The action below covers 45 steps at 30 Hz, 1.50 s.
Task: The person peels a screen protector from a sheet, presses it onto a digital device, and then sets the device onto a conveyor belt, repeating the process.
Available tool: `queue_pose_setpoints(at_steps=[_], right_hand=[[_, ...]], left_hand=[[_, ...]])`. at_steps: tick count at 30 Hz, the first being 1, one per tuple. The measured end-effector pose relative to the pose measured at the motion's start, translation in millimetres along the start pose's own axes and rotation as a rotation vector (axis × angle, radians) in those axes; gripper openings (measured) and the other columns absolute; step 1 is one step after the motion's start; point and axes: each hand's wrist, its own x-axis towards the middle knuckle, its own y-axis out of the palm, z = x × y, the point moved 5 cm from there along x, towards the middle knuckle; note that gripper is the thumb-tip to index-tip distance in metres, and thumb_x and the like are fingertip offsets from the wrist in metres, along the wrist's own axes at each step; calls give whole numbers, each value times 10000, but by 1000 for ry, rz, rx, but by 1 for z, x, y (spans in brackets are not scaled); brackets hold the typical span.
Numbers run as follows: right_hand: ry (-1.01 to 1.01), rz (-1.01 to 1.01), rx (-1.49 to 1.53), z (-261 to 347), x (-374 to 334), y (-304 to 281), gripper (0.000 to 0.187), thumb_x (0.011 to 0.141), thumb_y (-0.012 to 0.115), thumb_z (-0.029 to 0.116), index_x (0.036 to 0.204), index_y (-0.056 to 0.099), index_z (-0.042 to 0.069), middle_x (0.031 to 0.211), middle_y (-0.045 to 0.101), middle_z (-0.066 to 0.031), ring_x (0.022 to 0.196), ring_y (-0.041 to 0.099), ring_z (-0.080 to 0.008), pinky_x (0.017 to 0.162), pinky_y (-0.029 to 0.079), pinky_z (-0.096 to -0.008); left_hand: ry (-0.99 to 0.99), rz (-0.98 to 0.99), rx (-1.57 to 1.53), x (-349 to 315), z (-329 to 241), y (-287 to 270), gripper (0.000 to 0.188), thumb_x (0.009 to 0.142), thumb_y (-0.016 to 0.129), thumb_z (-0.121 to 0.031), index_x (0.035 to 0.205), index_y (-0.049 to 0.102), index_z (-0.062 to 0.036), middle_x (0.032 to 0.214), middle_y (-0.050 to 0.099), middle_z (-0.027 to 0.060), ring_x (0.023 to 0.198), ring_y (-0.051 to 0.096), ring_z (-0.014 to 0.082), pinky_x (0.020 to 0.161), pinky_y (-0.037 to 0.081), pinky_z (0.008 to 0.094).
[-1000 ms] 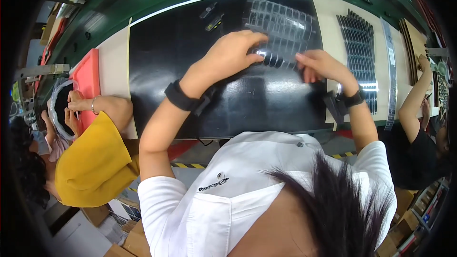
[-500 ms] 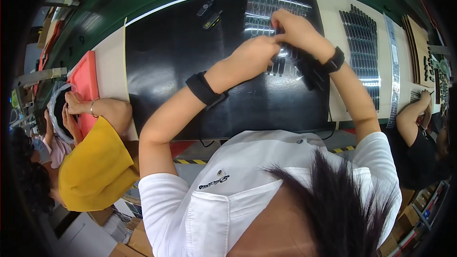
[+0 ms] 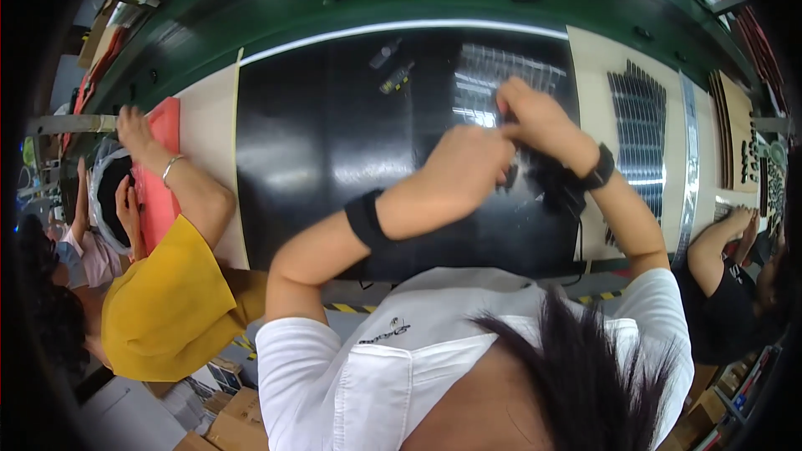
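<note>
Across our bench [image 3: 209, 129] spreads a black mat [image 3: 322, 146], with a clear patterned sheet [image 3: 483, 83] near its far right corner. Our left hand [image 3: 466, 169] and right hand [image 3: 541, 124] sit close together at the sheet's near side, fingers curled nearly closed, though we cannot tell what they pinch; we'd do best to brace one against the other and keep fingertip pressure light

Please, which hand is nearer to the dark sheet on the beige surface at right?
Right. The right hand is left of the dark sheet, over the black mat; the left hand is farther left, also over the mat.
</note>
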Motion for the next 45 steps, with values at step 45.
queue_pose_setpoints(at_steps=[45], right_hand=[[-319,-557,766,47,106,-85,312,560,618,-137,849,502,-111,805,551,-168,681,586,-231,563,526,-296]], left_hand=[[-57,-687,-502,23,110,-143,506,707,541,67,1156,308,78,699,530,52,692,515,90,692,413,187]])
